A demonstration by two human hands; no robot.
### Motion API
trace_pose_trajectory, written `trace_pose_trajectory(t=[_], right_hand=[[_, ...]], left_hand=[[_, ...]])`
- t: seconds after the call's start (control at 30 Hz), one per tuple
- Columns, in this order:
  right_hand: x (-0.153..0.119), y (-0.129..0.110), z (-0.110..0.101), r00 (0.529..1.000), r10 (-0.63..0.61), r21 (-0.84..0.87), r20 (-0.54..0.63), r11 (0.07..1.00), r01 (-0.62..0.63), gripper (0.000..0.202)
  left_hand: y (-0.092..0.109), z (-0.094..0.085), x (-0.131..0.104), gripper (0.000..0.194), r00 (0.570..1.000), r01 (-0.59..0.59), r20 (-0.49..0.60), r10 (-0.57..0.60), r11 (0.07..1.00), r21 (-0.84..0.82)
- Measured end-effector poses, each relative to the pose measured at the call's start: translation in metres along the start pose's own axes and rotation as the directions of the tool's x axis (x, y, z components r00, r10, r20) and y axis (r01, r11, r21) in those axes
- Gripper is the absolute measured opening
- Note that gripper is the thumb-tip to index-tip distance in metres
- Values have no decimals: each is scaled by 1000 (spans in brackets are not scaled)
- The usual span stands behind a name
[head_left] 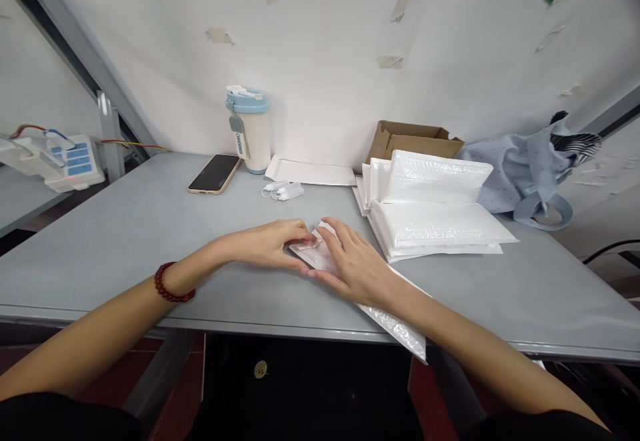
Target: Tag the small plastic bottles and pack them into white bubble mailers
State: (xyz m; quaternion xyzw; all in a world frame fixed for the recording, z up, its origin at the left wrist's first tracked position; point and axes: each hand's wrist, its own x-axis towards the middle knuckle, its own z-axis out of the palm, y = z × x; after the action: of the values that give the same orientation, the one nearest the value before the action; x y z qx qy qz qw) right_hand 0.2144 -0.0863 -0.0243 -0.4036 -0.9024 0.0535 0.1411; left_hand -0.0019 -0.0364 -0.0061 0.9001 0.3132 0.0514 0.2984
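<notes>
A long white bubble envelope (pixel 400 324) lies slantwise at the front of the grey table, its lower end over the front edge. At its upper end, my left hand (pixel 273 244) pinches the flap from the left. My right hand (pixel 353 261) rests over the same end, fingers curled onto the flap and thumb near the left thumb. My right forearm covers part of the envelope. Right of the hands, a pile of white bubble envelopes (pixel 440 224) sits with some folded upright.
Behind the hands are small white tagged items (pixel 290 191), a flat white envelope (pixel 315 172), a phone (pixel 215 174) and a cup (pixel 255 134). A cardboard box (pixel 415 140) and blue cloth bag (pixel 515 168) stand back right. The table's front edge (pixel 240 329) runs below.
</notes>
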Motion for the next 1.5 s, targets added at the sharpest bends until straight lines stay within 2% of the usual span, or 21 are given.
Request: trace_pose_trajectory(t=[0.07, 0.17, 0.33, 0.43, 0.53, 0.6, 0.63, 0.77, 0.83, 0.87, 0.93, 1.03, 1.13, 1.23, 1.3, 1.37, 1.43, 1.5], right_hand=[[0, 1, 1, 998, -26, -2, 62, 1000, 26, 70], [1, 5, 0, 988, 10, 83, 156, 996, -23, 73], [4, 11, -6, 981, 47, 251, 186, 963, -94, 72], [6, 13, -16, 983, 3, 413, 183, 907, -80, 63], [3, 13, -33, 979, -12, 606, 205, 787, -118, 58], [-1, 12, -47, 955, 101, 679, 278, 683, -270, 63], [-3, 13, -55, 946, 137, 720, 295, 619, -314, 63], [-13, 31, -90, 944, 212, 900, 255, 306, -311, 77], [-21, 55, -109, 902, 344, 924, 260, 184, -336, 85], [-26, 70, -118, 867, 429, 920, 254, 170, -354, 88], [-39, 103, -132, 746, 657, 916, 106, 227, -330, 92], [-61, 151, -140, 558, 819, 871, -133, 365, -328, 82], [-83, 184, -137, 423, 892, 837, -159, 349, -422, 77], [-96, 196, -132, 373, 908, 786, -190, 368, -496, 57], [-96, 196, -128, 374, 899, 720, -229, 415, -556, 45], [-91, 194, -124, 390, 884, 654, -258, 457, -603, 42], [-83, 193, -119, 387, 876, 614, -289, 480, -627, 45], [-77, 195, -115, 352, 873, 556, -338, 487, -674, 47]], left_hand=[[-3, 0, -1, 43, 1000, -13, 5, 13, 999, 41], [-10, 7, 0, 32, 996, -35, -80, 42, 995, 93], [-25, 20, 10, 28, 952, -141, -259, 167, 983, 116], [-26, 24, 14, 25, 916, -221, -330, 227, 974, 57], [-16, 21, 13, 17, 921, -186, -368, 127, 974, -131], [-6, 16, 12, 20, 934, -125, -358, 6, 943, -309], [-1, 13, 11, 22, 935, -105, -353, -44, 914, -391], [19, 4, 19, 24, 911, -117, -380, -162, 782, -612], [31, 3, 32, 23, 902, -133, -375, -215, 686, -715], [38, 3, 40, 22, 900, -143, -364, -239, 627, -766], [52, 5, 60, 18, 901, -135, -323, -289, 521, -843], [72, 8, 94, 19, 906, -92, -243, -347, 399, -912], [80, 10, 125, 18, 914, -25, -154, -376, 324, -946], [77, 9, 145, 16, 899, -6, -154, -409, 341, -940], [73, 6, 151, 17, 900, 9, -146, -410, 352, -936], [71, 3, 153, 18, 908, 40, -121, -401, 369, -929], [73, 0, 152, 18, 914, 69, -113, -389, 424, -903], [75, -3, 152, 19, 913, 94, -143, -382, 538, -838]])
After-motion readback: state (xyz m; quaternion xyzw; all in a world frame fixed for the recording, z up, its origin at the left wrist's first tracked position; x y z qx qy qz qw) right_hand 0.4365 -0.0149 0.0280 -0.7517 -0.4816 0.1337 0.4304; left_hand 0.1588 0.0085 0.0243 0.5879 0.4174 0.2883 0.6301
